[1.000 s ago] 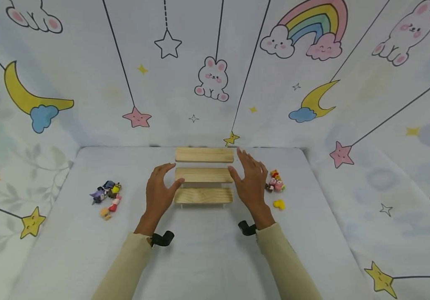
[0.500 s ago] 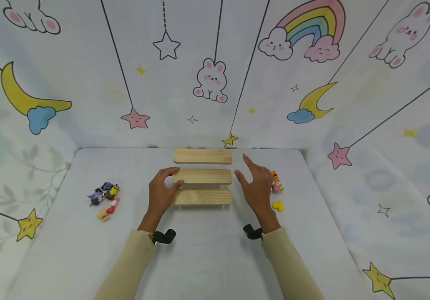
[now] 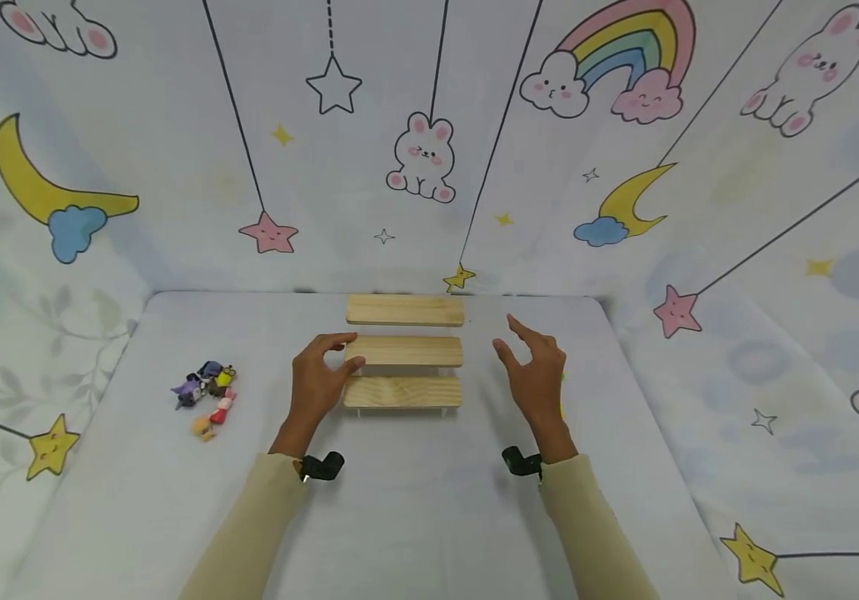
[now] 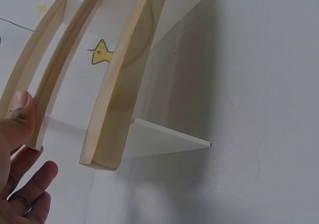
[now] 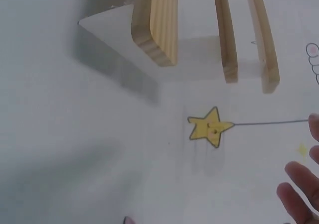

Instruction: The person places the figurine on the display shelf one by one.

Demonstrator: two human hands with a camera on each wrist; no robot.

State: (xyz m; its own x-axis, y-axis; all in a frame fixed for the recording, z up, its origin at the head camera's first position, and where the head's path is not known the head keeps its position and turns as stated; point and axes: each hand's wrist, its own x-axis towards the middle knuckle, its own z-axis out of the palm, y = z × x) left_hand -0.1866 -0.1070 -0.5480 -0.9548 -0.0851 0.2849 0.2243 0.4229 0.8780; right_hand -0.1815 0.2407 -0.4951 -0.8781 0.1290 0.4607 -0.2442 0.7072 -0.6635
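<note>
A small three-tier display shelf (image 3: 402, 392) with pale wooden planks on white side supports stands at the middle back of the table. My left hand (image 3: 314, 377) is at its left side. In the left wrist view, the thumb (image 4: 21, 102) lies on the end of the middle plank (image 4: 57, 69) and a finger reaches beneath it, so the hand grips that end. Off the shelf's right side, my right hand (image 3: 537, 379) hangs with fingers spread and holds nothing. The right wrist view shows its fingers (image 5: 303, 176) apart from the planks (image 5: 227, 40).
Several small toy figurines (image 3: 207, 387) lie in a group on the left of the white-covered table (image 3: 399, 517). Slivers of yellow and green show behind my right hand. A white cloth printed with rabbits, stars and moons (image 3: 422, 158) hangs behind the table.
My right hand has moved away from the shelf to the right, now covering most of the right-hand figurines. My left hand has closed in on the middle plank's left end.
</note>
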